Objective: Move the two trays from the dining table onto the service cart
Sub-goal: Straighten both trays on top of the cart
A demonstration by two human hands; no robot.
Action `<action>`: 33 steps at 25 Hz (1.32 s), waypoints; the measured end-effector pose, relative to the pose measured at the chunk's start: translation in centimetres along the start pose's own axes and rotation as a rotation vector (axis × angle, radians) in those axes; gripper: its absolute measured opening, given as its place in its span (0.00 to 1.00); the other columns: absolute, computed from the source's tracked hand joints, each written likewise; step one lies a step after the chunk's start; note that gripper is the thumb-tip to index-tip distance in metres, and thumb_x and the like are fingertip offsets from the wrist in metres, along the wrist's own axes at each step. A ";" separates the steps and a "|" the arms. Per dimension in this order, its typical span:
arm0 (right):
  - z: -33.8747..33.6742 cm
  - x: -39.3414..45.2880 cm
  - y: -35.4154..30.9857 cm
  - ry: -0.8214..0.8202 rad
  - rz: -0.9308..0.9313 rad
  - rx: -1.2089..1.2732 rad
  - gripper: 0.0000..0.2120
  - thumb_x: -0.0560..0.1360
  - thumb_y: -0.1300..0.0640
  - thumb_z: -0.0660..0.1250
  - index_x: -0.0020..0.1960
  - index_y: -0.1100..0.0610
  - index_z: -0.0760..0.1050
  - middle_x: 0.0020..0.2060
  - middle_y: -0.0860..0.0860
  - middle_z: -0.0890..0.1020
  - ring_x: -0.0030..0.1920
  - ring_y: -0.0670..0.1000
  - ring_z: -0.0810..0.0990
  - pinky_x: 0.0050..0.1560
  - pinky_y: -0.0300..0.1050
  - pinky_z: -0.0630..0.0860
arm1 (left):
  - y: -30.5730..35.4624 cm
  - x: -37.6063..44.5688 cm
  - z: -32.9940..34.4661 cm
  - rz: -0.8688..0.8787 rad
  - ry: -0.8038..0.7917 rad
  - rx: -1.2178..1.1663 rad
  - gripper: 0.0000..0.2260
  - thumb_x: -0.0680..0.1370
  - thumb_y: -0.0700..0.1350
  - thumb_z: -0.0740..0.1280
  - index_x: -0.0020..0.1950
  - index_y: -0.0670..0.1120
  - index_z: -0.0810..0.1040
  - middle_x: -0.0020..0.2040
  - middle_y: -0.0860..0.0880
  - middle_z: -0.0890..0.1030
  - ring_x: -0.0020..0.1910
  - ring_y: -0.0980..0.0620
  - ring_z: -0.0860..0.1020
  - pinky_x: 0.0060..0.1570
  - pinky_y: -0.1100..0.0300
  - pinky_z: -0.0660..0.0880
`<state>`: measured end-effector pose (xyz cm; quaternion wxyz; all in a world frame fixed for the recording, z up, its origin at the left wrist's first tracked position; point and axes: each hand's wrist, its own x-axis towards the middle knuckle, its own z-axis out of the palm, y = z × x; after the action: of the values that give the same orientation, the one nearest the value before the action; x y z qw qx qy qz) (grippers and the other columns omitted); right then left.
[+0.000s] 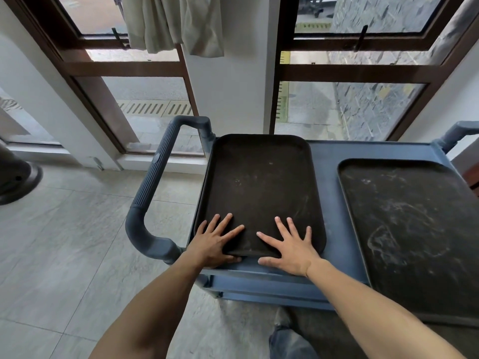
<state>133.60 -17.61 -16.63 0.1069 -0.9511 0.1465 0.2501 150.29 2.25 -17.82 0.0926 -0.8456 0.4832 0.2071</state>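
Observation:
Two dark brown trays lie flat on the top shelf of the blue service cart (329,193). The left tray (259,182) sits at the cart's left end, next to the handle. The right tray (414,229) is scuffed and reaches past the cart's near edge. My left hand (215,242) rests on the left tray's near left corner, fingers spread on top and thumb at its near rim. My right hand (287,247) rests on the same tray's near edge, fingers spread flat, thumb on the cart shelf. Neither hand grips anything.
The cart's ribbed handle (153,193) sticks out to the left over the grey tiled floor (64,242). Brown-framed windows (350,73) and a white wall pillar stand just behind the cart. A dark round base (15,177) stands at the far left. My shoe (282,317) shows under the cart.

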 end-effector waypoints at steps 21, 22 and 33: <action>3.6 -5.3 -2.9 0.066 0.048 -0.069 0.41 0.81 0.68 0.57 0.76 0.30 0.43 0.80 0.47 0.43 0.78 0.63 0.42 0.67 0.76 0.54 | 0.1 -6.6 1.7 0.110 0.022 0.146 0.33 0.84 0.47 0.60 0.78 0.67 0.42 0.83 0.51 0.43 0.81 0.41 0.48 0.75 0.44 0.55; 3.7 -5.4 -3.1 0.081 0.057 -0.072 0.41 0.81 0.69 0.57 0.76 0.30 0.44 0.80 0.47 0.44 0.78 0.62 0.43 0.68 0.75 0.55 | 0.4 -6.9 1.8 0.098 0.037 0.145 0.33 0.84 0.45 0.60 0.79 0.66 0.44 0.83 0.51 0.43 0.81 0.41 0.49 0.75 0.45 0.56; 4.1 -8.6 -3.9 0.056 0.055 -0.045 0.42 0.77 0.37 0.63 0.80 0.45 0.41 0.80 0.49 0.46 0.79 0.57 0.47 0.75 0.63 0.47 | 1.8 -9.5 3.0 -0.066 0.003 -0.078 0.41 0.77 0.60 0.67 0.82 0.55 0.45 0.83 0.46 0.45 0.81 0.45 0.44 0.77 0.49 0.45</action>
<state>125.95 -10.85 -15.27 0.0744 -0.9555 0.1697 0.2294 143.66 9.83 -16.28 0.0655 -0.8644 0.4468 0.2213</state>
